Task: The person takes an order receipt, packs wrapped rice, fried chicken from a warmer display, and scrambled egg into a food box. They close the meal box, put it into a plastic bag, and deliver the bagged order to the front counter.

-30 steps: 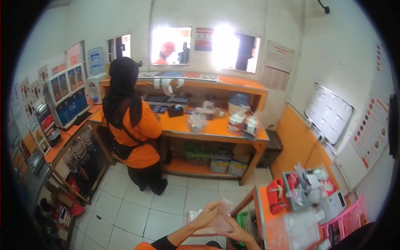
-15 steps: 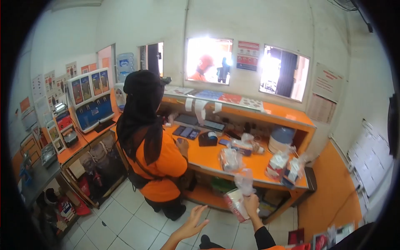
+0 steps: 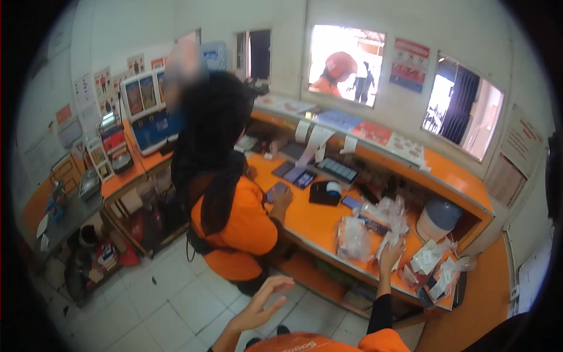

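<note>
My left hand (image 3: pixel 261 308) hangs in front of me above the tiled floor, fingers stretched out and holding nothing. At the counter's near edge, my right hand (image 3: pixel 389 256) grips a clear plastic bag (image 3: pixel 396 226) with a package inside; the hand partly hides its contents. Just left of it lies another plastic-wrapped package (image 3: pixel 353 239). Behind it is a dark box in clear plastic (image 3: pixel 373 218). To the right stand bagged red-and-white packages (image 3: pixel 423 258) and a blue-and-white one (image 3: pixel 443 281).
A co-worker in an orange shirt (image 3: pixel 240 217) stands at the left of the orange counter (image 3: pixel 311 226), one hand on a phone (image 3: pixel 275 190). A small black printer (image 3: pixel 324 192), a tablet (image 3: pixel 336 170) and a blue-and-white jug (image 3: pixel 438 218) are on the counter. Shelves lie below.
My right hand has carried the bagged package from above the floor up to the counter among the other bags. The view has swung left. My left hand stays open.
</note>
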The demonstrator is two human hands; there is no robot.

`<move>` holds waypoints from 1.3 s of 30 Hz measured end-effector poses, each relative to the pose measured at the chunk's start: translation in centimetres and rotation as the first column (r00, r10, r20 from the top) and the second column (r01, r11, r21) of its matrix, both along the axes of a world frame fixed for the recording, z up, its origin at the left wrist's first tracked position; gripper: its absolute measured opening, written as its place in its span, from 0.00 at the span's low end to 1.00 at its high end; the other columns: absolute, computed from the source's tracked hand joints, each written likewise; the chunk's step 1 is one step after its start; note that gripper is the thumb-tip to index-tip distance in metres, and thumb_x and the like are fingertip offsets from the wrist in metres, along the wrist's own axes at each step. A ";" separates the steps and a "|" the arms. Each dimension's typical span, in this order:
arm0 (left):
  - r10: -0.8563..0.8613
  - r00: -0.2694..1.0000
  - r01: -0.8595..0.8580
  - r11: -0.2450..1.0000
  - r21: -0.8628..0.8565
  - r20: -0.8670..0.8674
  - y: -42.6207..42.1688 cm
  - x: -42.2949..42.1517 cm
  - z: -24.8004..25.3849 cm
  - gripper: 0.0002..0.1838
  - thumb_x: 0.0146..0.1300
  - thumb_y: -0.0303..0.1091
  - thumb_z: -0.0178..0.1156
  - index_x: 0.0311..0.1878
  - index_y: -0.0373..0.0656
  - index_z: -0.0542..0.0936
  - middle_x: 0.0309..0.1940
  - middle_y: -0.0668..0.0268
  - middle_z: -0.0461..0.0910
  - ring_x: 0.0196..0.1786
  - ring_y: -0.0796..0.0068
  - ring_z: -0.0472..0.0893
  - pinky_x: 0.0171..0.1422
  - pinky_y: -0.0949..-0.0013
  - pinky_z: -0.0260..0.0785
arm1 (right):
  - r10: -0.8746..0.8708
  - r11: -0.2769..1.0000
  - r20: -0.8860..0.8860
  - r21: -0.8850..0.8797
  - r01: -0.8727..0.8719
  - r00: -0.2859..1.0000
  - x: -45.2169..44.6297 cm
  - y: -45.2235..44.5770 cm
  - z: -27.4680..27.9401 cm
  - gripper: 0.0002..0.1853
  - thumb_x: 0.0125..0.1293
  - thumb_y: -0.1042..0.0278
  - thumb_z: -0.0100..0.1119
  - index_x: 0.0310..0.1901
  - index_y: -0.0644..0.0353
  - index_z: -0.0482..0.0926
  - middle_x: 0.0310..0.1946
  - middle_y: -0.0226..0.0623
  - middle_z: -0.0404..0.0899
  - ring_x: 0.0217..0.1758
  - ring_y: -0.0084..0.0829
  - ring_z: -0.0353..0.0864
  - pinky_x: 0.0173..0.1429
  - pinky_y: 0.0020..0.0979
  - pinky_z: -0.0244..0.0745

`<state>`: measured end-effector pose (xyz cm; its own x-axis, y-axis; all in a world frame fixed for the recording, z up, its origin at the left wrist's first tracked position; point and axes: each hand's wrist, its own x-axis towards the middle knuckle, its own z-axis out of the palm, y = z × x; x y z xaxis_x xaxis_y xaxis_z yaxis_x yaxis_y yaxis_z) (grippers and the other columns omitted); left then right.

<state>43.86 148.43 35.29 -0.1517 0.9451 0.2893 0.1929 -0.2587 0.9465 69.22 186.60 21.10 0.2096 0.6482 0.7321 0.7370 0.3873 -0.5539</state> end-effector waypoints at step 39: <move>-0.393 0.809 0.116 0.836 0.537 0.437 11.9 -2.7 0.8 0.09 0.65 0.29 0.55 0.47 0.45 0.69 0.53 0.42 0.68 0.46 0.50 0.76 0.52 0.50 0.69 | 0.961 0.221 0.110 -0.857 -0.466 0.253 -10.9 14.7 -1.7 0.19 0.66 0.53 0.50 0.48 0.59 0.78 0.49 0.46 0.79 0.53 0.45 0.78 0.56 0.40 0.71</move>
<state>41.14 160.28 36.10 -0.1801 0.7384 0.6499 -0.4198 -0.6552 0.6281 58.27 201.33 19.45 -0.8696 0.4659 -0.1636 0.4758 0.7020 -0.5299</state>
